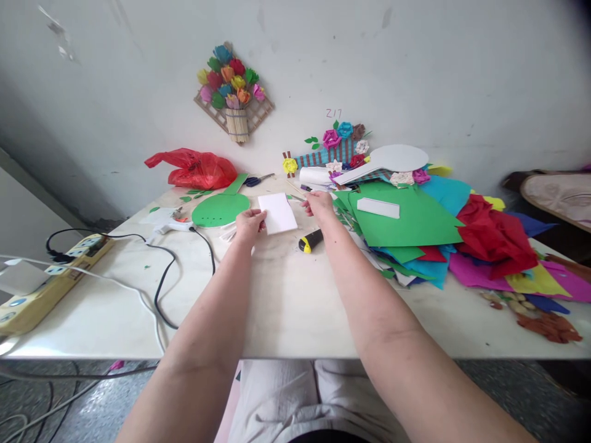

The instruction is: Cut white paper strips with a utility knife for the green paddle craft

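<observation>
My left hand [250, 225] pinches the lower left edge of a small white piece of card [279, 215], which stands tilted over the table. To its right, my right hand [317, 205] has its fingers closed around a thin, pointed tool [297, 198]; its exact kind is too small to make out. Just below the right hand lies a black and yellow utility knife [310, 240]. Left of the left hand sits a green paper disc with a handle-shaped strip [217, 210].
A glue gun [170, 223], its cord and a yellow power strip [50, 280] occupy the left. Scissors [258, 179] and a red plastic bag [198, 169] lie behind. Stacked green sheets [406, 227], a white paddle-shaped cutout [397, 158] and crumpled red paper [498, 237] cover the right.
</observation>
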Action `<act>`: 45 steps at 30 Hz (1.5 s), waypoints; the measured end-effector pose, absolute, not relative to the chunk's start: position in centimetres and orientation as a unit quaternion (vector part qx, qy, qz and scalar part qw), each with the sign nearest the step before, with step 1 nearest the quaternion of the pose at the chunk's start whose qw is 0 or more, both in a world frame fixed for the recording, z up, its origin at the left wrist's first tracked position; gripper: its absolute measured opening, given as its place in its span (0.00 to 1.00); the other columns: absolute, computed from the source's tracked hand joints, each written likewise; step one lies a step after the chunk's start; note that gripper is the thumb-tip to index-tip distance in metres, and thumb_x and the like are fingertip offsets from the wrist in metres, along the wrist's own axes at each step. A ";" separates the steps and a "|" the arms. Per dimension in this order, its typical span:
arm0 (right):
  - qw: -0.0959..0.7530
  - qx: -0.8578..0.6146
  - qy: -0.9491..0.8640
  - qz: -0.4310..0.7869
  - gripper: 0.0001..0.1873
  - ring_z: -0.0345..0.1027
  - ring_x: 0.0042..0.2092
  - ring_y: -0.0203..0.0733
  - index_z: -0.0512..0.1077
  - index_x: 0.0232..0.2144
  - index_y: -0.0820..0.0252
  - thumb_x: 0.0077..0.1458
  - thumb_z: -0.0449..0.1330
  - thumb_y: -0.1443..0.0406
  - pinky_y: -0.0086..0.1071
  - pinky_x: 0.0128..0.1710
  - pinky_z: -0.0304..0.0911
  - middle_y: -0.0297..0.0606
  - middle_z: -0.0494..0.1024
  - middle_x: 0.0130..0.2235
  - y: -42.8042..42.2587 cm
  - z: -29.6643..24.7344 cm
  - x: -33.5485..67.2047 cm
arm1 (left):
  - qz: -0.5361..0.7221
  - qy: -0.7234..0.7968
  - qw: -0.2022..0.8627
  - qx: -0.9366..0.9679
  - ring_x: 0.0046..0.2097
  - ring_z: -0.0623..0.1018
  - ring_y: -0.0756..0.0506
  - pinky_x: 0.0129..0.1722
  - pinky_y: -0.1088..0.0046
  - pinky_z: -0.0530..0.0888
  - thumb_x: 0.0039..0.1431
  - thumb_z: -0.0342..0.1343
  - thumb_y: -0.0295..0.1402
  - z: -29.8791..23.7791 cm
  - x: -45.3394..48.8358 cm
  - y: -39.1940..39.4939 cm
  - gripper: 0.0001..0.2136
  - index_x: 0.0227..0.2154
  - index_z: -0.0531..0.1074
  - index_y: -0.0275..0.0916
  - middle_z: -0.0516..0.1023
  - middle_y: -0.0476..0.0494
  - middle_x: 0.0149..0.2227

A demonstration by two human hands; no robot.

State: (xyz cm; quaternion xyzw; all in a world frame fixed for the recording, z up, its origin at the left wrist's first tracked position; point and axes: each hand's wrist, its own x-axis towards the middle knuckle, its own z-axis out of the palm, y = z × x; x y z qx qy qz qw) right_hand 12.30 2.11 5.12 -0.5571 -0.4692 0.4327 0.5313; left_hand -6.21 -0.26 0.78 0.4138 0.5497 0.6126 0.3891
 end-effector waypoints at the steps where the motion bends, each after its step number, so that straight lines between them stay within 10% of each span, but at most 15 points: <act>1: 0.545 -0.556 -0.460 0.427 0.06 0.56 0.15 0.25 0.73 0.36 0.65 0.60 0.57 0.68 0.19 0.15 0.55 0.28 0.72 0.18 2.3 5.1 12.6 | 0.585 0.568 0.400 0.419 0.14 0.63 0.54 0.15 0.80 0.58 0.44 0.67 0.31 0.9 -6.0 -0.3 0.10 0.22 0.70 0.37 0.64 0.56 0.12; 11: 0.556 -0.554 -0.444 0.432 0.07 0.57 0.14 0.27 0.69 0.28 0.63 0.59 0.55 0.71 0.21 0.14 0.54 0.26 0.69 0.16 2.2 5.1 13.4 | 0.400 0.716 0.300 0.486 0.22 0.76 0.48 0.24 0.78 0.72 0.53 0.60 0.26 2.0 -4.5 -1.0 0.11 0.40 0.78 0.32 0.70 0.52 0.14; 21: 0.515 -0.567 -0.504 0.400 0.08 0.58 0.15 0.28 0.70 0.27 0.62 0.58 0.55 0.70 0.22 0.14 0.56 0.28 0.71 0.18 4.2 4.8 12.8 | 0.292 0.753 0.098 0.582 0.49 0.80 0.39 0.50 0.70 0.72 0.58 0.57 0.34 2.4 -3.3 -1.0 0.18 0.49 0.78 0.34 0.83 0.36 0.45; 33: 0.552 -0.558 -0.512 0.349 0.08 0.57 0.16 0.28 0.71 0.27 0.61 0.58 0.55 0.67 0.22 0.17 0.56 0.28 0.72 0.19 5.1 3.8 14.8 | -0.028 0.537 0.060 0.841 0.48 0.79 0.36 0.46 0.65 0.72 0.43 0.62 0.61 5.9 2.1 -4.1 0.35 0.50 0.75 0.43 0.82 0.42 0.44; 40: 0.574 -0.555 -0.520 0.303 0.11 0.64 0.19 0.33 0.74 0.31 0.62 0.58 0.53 0.64 0.26 0.25 0.64 0.32 0.75 0.22 5.2 4.2 15.7 | 0.052 0.554 0.078 0.827 0.44 0.80 0.41 0.40 0.73 0.73 0.50 0.60 0.42 5.0 1.7 -3.4 0.20 0.45 0.78 0.40 0.82 0.44 0.41; 45: 0.606 -0.523 -0.562 0.208 0.16 0.74 0.32 0.40 0.76 0.39 0.62 0.58 0.51 0.62 0.35 0.41 0.70 0.36 0.78 0.26 4.9 5.9 16.4 | 0.156 0.620 0.190 0.745 0.29 0.79 0.46 0.27 0.77 0.71 0.48 0.60 0.36 5.9 0.0 -3.0 0.15 0.40 0.79 0.41 0.76 0.53 0.22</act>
